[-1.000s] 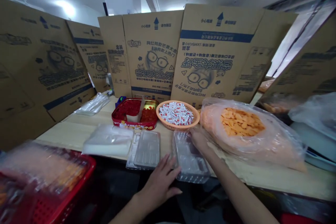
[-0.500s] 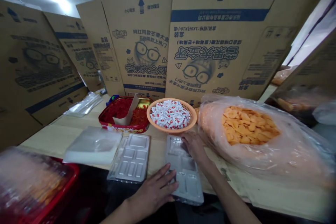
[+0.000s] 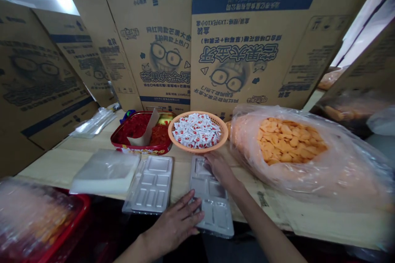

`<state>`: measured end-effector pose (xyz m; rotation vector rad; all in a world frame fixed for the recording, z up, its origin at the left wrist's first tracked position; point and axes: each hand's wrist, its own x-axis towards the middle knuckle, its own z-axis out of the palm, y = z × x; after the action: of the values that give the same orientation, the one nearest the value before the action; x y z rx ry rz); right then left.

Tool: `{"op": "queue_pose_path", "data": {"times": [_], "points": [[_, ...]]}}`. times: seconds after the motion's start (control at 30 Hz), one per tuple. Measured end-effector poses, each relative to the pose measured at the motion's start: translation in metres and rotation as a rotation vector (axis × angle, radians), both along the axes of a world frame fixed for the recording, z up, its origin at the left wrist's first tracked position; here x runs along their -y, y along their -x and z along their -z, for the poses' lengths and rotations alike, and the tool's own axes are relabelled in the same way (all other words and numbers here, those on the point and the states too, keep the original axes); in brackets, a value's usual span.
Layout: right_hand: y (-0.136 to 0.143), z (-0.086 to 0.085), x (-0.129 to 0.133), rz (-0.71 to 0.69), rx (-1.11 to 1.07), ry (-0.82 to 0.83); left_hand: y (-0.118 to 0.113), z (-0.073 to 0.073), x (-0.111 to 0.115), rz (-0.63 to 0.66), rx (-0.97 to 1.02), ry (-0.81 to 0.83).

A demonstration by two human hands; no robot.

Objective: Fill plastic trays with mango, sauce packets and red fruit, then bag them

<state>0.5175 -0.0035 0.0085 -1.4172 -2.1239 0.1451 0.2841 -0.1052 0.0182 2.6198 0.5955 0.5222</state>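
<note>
A clear plastic tray (image 3: 202, 185) with moulded compartments lies in front of me, its near end over the table edge. My left hand (image 3: 177, 222) rests at its left side, fingers stretched and apart, the fingertips over the lower compartments. At the tray's far end my right hand (image 3: 220, 171) has its thumb over the top compartment and its fingers bent around the far right edge, partly hidden. Just beyond is an orange basket (image 3: 226, 135) of small white-and-red sachets (image 3: 197, 130). To the left lies a similar stack of plastic trays (image 3: 151, 185).
A red tin (image 3: 145, 150) holds red pieces and a cardboard divider. At right is a large plastic bag (image 3: 342, 164) of orange candies (image 3: 290, 139). Clear film sheets (image 3: 105, 172) lie left; a red crate (image 3: 82, 205) stands lower left. Cardboard boxes (image 3: 237, 57) wall the back.
The view has shifted slightly, so the table things sit a little further left and mostly higher. Both hands keep nearly the same places on the tray.
</note>
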Motion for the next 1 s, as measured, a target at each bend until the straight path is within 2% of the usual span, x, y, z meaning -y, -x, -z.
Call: {"op": "queue_pose_path", "data": {"times": [0.17, 0.33, 0.6, 0.7, 0.77, 0.83, 0.87, 0.93, 1.0], "points": [[-0.001, 0.005, 0.006, 0.083, 0.043, -0.106, 0.005, 0.005, -0.004, 0.068, 0.072, 0.041], [-0.001, 0.003, 0.01, 0.096, 0.054, -0.186, 0.006, 0.015, -0.011, 0.11, 0.077, -0.009], [0.0, -0.012, 0.014, 0.026, 0.056, -0.33, 0.006, 0.019, -0.018, 0.093, 0.108, -0.079], [-0.002, -0.021, 0.018, 0.023, -0.002, -0.425, 0.008, 0.02, -0.015, 0.087, 0.165, -0.048], [-0.002, -0.029, 0.019, 0.069, -0.057, -0.486, 0.005, 0.018, -0.013, 0.077, 0.262, 0.014], [0.001, -0.038, 0.02, 0.114, -0.113, -0.517, -0.002, 0.012, -0.013, -0.036, 0.449, 0.165], [0.004, -0.044, 0.02, 0.126, -0.135, -0.514, -0.009, 0.006, -0.015, -0.126, 0.577, 0.303], [0.011, -0.056, 0.022, 0.114, -0.159, -0.468, -0.023, -0.008, -0.022, -0.31, 0.819, 0.706], [0.013, -0.069, 0.024, 0.082, -0.159, -0.397, -0.037, -0.026, -0.032, -0.373, 0.895, 1.161]]}}
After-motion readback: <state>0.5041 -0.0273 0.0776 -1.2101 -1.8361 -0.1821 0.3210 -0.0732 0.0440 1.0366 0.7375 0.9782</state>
